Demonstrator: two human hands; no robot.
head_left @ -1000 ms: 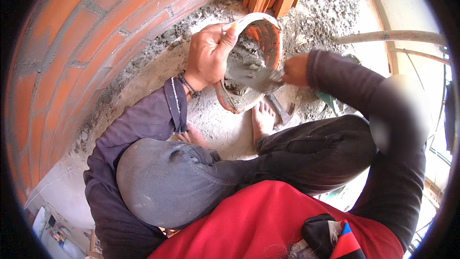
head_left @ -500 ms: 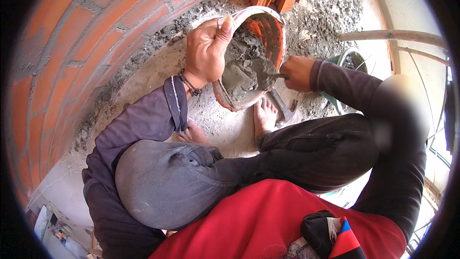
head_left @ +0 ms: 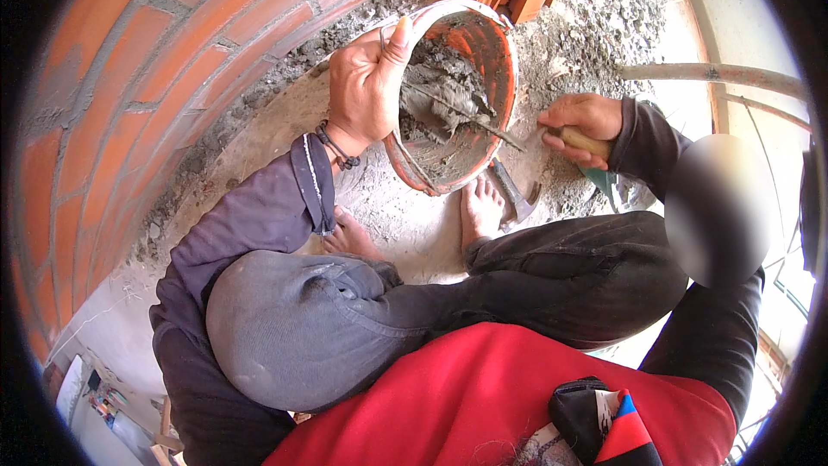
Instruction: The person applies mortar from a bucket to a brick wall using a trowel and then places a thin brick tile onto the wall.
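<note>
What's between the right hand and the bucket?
A trowel: its wooden handle is in the right hand, its metal end reaches over the bucket. Gritty floor shows beneath the gap, head view.

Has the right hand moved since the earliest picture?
Yes. Judged against the hammer lying on the floor, the right hand has shifted to the right, away from the bucket.

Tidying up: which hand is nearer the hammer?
Right: in the picture, the right hand is up and right of the hammer; the left hand is farther, up and left.
</note>
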